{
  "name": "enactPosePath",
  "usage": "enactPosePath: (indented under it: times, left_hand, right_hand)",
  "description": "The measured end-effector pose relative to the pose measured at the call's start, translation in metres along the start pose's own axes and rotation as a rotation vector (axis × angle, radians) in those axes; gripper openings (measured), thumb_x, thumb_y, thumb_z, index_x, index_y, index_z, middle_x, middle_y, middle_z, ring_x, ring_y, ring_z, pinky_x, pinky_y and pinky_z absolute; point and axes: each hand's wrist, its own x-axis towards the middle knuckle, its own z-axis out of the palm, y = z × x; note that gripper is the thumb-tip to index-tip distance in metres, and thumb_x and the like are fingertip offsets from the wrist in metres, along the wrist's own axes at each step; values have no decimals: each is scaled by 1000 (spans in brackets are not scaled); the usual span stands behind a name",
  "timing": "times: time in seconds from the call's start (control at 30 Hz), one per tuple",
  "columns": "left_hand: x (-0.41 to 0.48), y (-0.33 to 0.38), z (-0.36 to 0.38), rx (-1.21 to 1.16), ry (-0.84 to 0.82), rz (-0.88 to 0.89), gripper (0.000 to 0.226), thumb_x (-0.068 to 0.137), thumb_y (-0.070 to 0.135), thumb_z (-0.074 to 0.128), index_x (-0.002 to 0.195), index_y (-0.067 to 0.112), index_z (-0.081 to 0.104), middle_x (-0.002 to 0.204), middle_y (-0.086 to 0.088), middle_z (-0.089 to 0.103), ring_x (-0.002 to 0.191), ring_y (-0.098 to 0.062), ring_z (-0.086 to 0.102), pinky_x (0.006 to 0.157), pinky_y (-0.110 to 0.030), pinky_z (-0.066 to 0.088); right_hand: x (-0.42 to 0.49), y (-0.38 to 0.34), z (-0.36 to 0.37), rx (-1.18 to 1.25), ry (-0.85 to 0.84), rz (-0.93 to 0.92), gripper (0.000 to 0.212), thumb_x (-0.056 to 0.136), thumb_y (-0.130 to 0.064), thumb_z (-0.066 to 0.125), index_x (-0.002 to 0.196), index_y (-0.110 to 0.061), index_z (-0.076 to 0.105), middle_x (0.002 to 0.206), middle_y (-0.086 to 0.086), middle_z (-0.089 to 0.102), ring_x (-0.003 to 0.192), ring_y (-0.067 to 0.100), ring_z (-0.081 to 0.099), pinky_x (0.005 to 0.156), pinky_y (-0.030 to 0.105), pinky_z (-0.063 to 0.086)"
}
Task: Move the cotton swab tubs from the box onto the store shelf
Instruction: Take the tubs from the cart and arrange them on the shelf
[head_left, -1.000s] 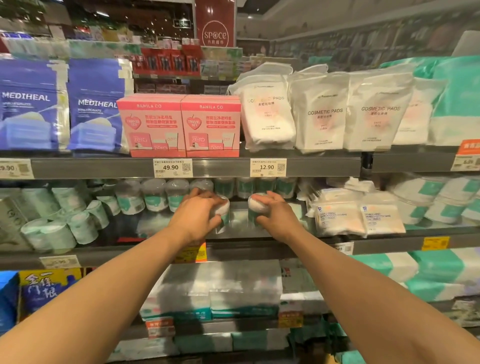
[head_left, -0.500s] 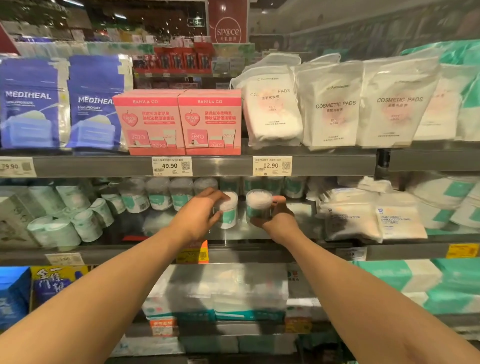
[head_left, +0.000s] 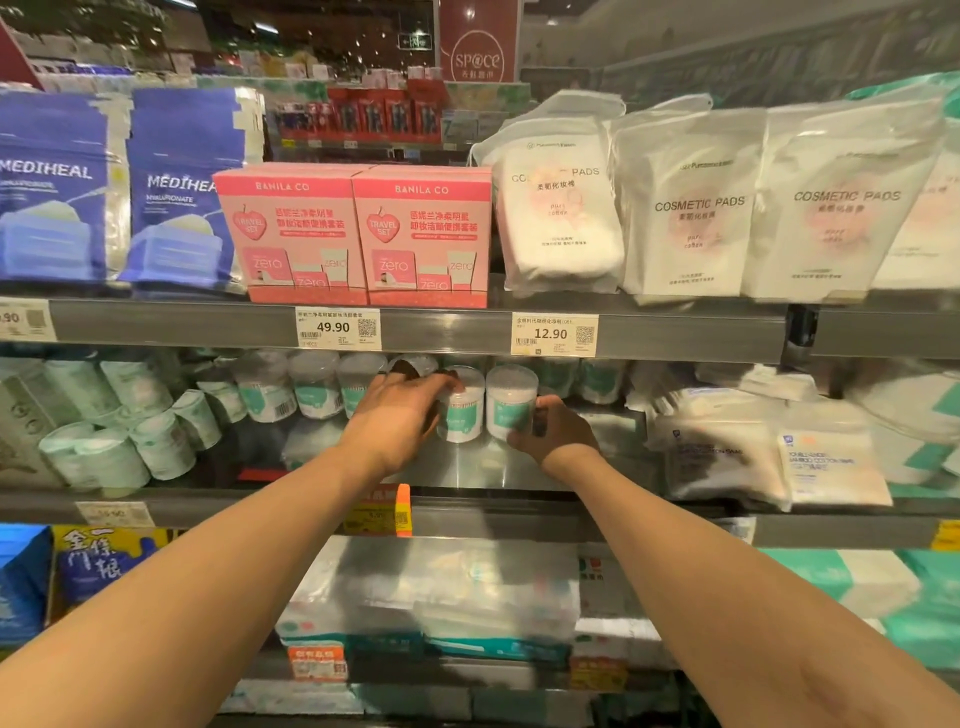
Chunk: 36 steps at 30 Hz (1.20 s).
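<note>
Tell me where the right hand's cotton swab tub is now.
Head view, centre: the right tub, gripped by the right hand, stands upright on the middle shelf, beside the left tub, below the 12.90 price tag.

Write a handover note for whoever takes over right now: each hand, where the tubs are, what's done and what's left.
Left hand grips the left cotton swab tub; right hand grips the right cotton swab tub.
Both tubs are upright, side by side over the middle shelf, in front of the row of shelved tubs. Whether they rest on it is unclear.
Done: two tubs brought to the shelf.
Left: release both, then fetch more. The box is out of view, so the remaining count is unknown.
</note>
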Motion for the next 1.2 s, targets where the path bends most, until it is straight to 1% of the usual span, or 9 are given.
enactPosePath:
  times: [0.2,0.43,0.63,0.73,0.83,0.93,1.0,1.1,1.2]
  left_hand:
    - [12,3,0,190,-55,-7,73,82,23,78,143,43,43,120,3,66,110,-27,60,94,-38,43]
    - [13,10,1,275,-67,-19,61,98,19,56,151,41,35,132,-1,61,119,-31,56,98,-40,41]
    - [14,21,0,246,-152,-60,68,93,12,55,154,30,31,145,-4,53,127,-33,49,107,-40,35]
    - [11,24,-2,181,-165,-63,65,94,18,56,154,26,32,148,-5,50,131,-33,46,110,-41,33]
    - [5,34,-6,47,-55,-44,61,90,20,61,147,27,42,137,-5,56,124,-30,50,104,-39,38]
    - [0,53,-12,-194,-113,-70,48,89,21,59,137,26,57,133,-5,58,123,-28,53,101,-37,44]
    - [0,66,-15,-338,-153,-58,38,93,25,58,130,26,63,128,-7,65,117,-30,60,94,-38,52]
    - [-7,95,-14,-480,-143,69,27,93,26,57,118,23,67,116,-6,71,108,-29,65,89,-42,55]
    - [-27,133,-9,-549,-214,163,24,92,26,54,111,24,68,110,-3,72,103,-24,65,88,-39,53]
  right_hand:
    - [7,-2,-5,-6,9,-34,57,83,-45,78,127,-18,57,124,4,67,110,24,64,94,39,52]
    - [10,-4,-4,-32,13,-17,55,81,-50,78,124,-20,59,123,3,68,109,24,64,94,41,53]
    - [4,-16,-5,-44,19,82,69,77,-55,79,133,-22,56,128,3,65,115,27,63,96,44,54]
    - [-15,-25,-9,-90,36,156,51,87,-39,73,130,-19,56,128,7,63,117,31,62,93,41,53]
    - [-34,-25,-13,-111,78,181,37,91,-22,64,127,-19,56,124,11,63,111,33,62,81,36,51]
    - [-65,-25,-20,-58,184,173,29,90,-25,60,118,-15,62,115,11,67,101,33,63,82,36,54]
    - [-89,-25,-26,-46,274,208,30,92,-33,58,117,-18,64,115,10,68,107,33,62,85,36,51]
    - [-131,-21,-39,-6,401,272,25,97,-36,53,114,-21,63,111,9,69,110,33,60,89,38,47]
    - [-176,1,-46,-10,447,405,23,96,-37,54,109,-21,66,110,12,71,108,36,63,89,40,49]
